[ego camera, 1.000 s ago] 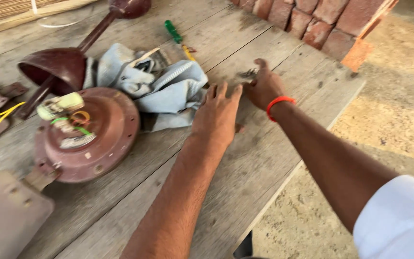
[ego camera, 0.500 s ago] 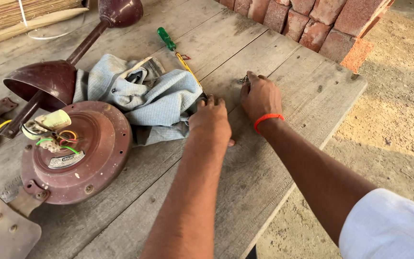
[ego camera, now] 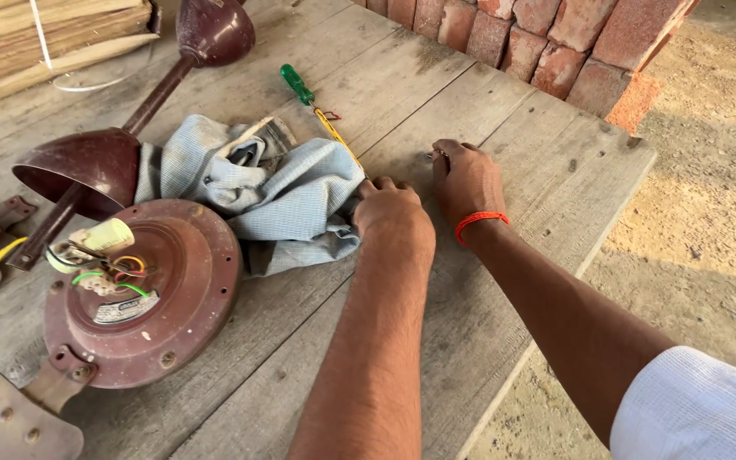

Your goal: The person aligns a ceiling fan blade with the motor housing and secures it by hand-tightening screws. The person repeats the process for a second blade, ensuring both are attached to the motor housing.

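My left hand (ego camera: 392, 217) is curled at the right edge of a crumpled light-blue cloth (ego camera: 287, 196) and pinches its fabric. Beside it, my right hand (ego camera: 468, 177), with an orange thread around the wrist, rests on the wooden table (ego camera: 513, 111); its fingertips close on a small metal part (ego camera: 432, 155). A green-handled screwdriver (ego camera: 315, 104) lies just beyond the cloth, its yellow shaft running under the fabric towards my left hand. A maroon ceiling-fan motor housing (ego camera: 142, 294) with loose coloured wires lies left of the cloth.
A maroon down-rod with two cup-shaped covers (ego camera: 104, 166) lies at the back left. Fan blade brackets (ego camera: 6, 422) sit at the left edge. Stacked red bricks (ego camera: 555, 43) line the far side. The table's right edge drops to sandy ground (ego camera: 709, 230).
My left hand went from flat and open above the boards to closed on the cloth's edge. My right hand curled its fingers tighter over the small metal part.
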